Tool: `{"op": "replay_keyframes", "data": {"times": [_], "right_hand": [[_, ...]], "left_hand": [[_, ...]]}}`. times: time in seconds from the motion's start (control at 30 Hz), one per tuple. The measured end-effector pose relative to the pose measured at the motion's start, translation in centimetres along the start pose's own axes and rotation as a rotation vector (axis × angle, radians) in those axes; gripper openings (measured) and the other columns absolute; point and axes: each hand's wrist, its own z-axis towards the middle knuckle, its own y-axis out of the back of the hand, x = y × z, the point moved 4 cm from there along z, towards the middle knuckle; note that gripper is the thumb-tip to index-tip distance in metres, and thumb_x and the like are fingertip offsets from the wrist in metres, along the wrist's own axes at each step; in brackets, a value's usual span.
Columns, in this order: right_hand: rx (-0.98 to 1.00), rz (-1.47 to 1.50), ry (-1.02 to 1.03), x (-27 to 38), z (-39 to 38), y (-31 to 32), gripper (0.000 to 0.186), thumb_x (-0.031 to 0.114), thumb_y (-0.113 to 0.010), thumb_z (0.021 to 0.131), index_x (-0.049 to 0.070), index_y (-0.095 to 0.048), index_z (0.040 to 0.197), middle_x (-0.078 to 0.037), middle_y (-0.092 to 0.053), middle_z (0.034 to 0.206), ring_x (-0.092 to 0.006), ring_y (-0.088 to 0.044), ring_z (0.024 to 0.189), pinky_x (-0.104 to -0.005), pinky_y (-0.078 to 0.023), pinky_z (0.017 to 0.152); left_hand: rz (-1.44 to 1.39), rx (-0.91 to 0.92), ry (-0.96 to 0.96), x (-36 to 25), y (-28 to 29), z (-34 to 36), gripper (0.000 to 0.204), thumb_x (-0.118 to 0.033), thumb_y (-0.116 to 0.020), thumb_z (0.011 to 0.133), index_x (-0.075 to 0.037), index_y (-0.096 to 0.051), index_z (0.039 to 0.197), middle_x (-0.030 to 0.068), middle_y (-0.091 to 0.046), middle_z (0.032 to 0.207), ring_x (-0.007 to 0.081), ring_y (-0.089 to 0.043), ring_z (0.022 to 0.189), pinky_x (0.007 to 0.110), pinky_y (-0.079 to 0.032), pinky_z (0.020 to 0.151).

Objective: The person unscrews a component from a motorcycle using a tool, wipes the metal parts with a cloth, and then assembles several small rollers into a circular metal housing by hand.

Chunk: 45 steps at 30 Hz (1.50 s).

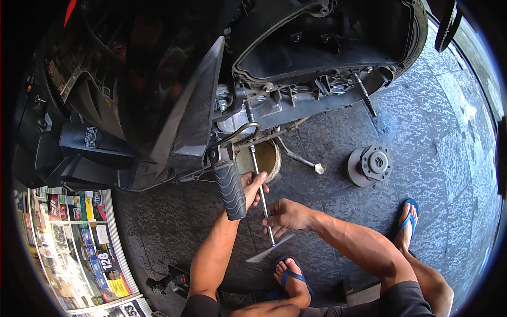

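Note:
My left hand point(253, 186) is wrapped round the upper shaft of a steel T-handle wrench point(264, 198), beside a black rubber footrest point(229, 190) that covers part of it. My right hand point(284, 215) holds the same shaft lower down, just above its motion-blurred crossbar. The wrench's far end meets the underside of the engine casing point(274, 105) of a black scooter point(190, 121), behind the footrest's bracket. A round, dirty pan point(272, 166) lies on the floor under that area.
A round metal pulley part point(369, 166) rests on the dark tiled floor point(343, 206) at right. A metal stand leg point(301, 158) sticks out under the engine. A glass display case point(74, 238) is at lower left, with dark tools point(169, 282) beside it. My sandalled feet point(290, 280) are below.

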Motion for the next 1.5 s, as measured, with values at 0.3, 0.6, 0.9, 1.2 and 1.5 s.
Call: {"op": "replay_keyframes", "data": {"times": [0.3,0.6,0.9,1.2,1.5], "right_hand": [[-0.027,-0.124,-0.031,0.0,0.6,-0.7,0.047,0.044,-0.058,0.097,-0.002,-0.059,0.106,-0.015,-0.066,0.098,-0.0193,-0.068,0.086,-0.0313,-0.057,0.077],[0.031,-0.059,0.017,0.2,0.1,0.2,0.036,0.031,-0.063,0.096,-0.002,-0.059,0.108,-0.013,-0.069,0.098,-0.0185,-0.068,0.086,-0.0306,-0.056,0.077],[-0.121,-0.228,0.01,0.5,0.5,0.1,0.044,0.041,-0.061,0.096,-0.002,-0.06,0.105,-0.011,-0.067,0.09,-0.0167,-0.066,0.081,-0.0296,-0.054,0.07],[-0.027,0.032,-0.014,0.6,-0.6,0.4,0.028,0.019,-0.052,0.099,-0.001,-0.053,0.119,-0.013,-0.067,0.102,-0.0171,-0.066,0.09,-0.029,-0.054,0.079],[-0.212,-0.296,-0.033,1.3,-0.9,1.5,0.029,0.029,-0.072,0.09,0.0,-0.067,0.092,-0.005,-0.069,0.08,-0.0143,-0.066,0.076,-0.0283,-0.053,0.068]], "left_hand": [[-0.152,-0.08,-0.052,0.6,0.0,1.1,0.03,-0.035,-0.064,0.095,-0.008,-0.059,0.084,0.0021,-0.06,0.067,0.0032,-0.043,0.046,0.018,-0.032,0.039],[-0.274,0.001,-0.046,0.6,0.4,0.9,0.037,-0.04,-0.059,0.097,-0.004,-0.064,0.104,0.0039,-0.064,0.071,0.0041,-0.043,0.048,0.018,-0.033,0.042],[-0.256,-0.154,-0.152,1.1,0.0,2.9,0.025,-0.033,-0.068,0.092,-0.01,-0.058,0.094,-0.0019,-0.058,0.07,0.0023,-0.041,0.049,0.018,-0.031,0.042],[-0.477,-0.349,-0.382,1.3,-0.1,5.1,0.037,-0.022,-0.073,0.089,-0.012,-0.056,0.12,-0.0008,-0.061,0.08,0.003,-0.043,0.051,0.019,-0.031,0.042],[-0.569,-0.329,-0.259,0.4,-0.7,5.6,0.032,-0.021,-0.073,0.089,-0.011,-0.056,0.114,0.0009,-0.062,0.083,0.0048,-0.044,0.05,0.021,-0.031,0.041]]}}
